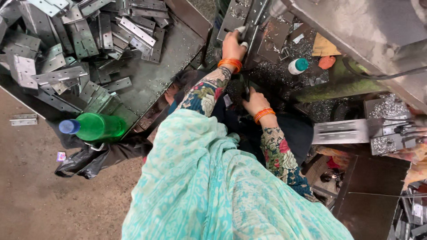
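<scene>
Head view: my left hand (233, 44) pinches the flat grey perforated metal strip (235, 20) (long axis running away from me), right hand (255, 101) fisted nearer, contents unclear.

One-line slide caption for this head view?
Left hand presses a metal hinge plate on the machine bed; right hand rests lower, beside a tray of plates.

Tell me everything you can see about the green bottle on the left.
The green bottle is see-through green plastic with a blue cap. It lies on its side, cap pointing left, at the lower edge of the dark tray heaped with grey metal hinge plates. It rests partly on crumpled black plastic sheeting above the dusty floor. Neither hand touches it; whether it holds liquid is unclear.
</scene>
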